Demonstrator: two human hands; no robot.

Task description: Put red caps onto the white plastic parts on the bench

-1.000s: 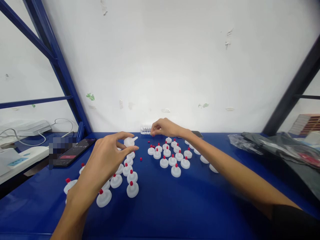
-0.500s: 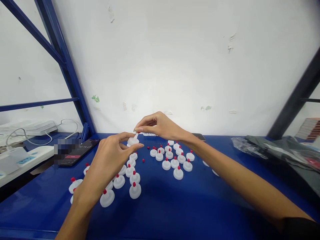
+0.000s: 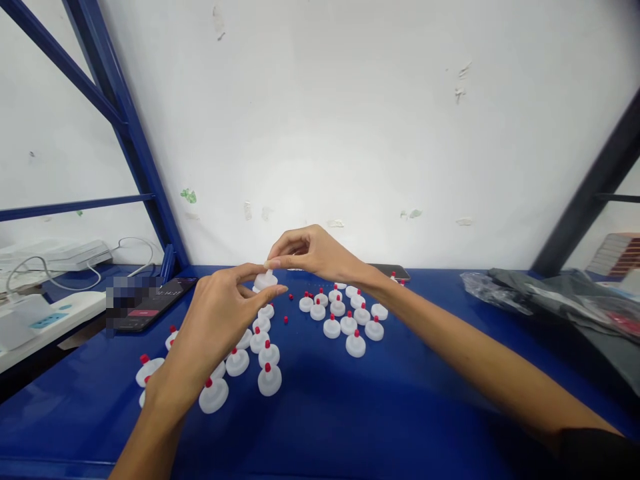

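Note:
Between thumb and fingers, my left hand [image 3: 215,317] holds a white plastic nozzle cap [image 3: 265,281], its narrow spout pointing up. My right hand [image 3: 317,253] pinches the top of that spout. A small red cap showed under these fingertips a moment ago; now the fingers hide it. Under and beside my left hand stand several white nozzle caps with red tips, such as this nearest one [image 3: 270,381]. Another group, including this white nozzle cap [image 3: 355,345], stands below my right forearm. A few loose red caps [image 3: 286,320] lie between the groups.
All this rests on a blue table [image 3: 320,427] against a white wall. On the left are a phone [image 3: 150,310] and a white power strip [image 3: 55,323] with cables. Dark grey fabric and clear plastic [image 3: 493,291] lie at right. Blue posts [image 3: 145,153] frame the left side.
My right fingertips have shifted slightly down and left on the spout, covering the red cap that showed there. My left hand keeps its grip. The whole view has shifted slightly.

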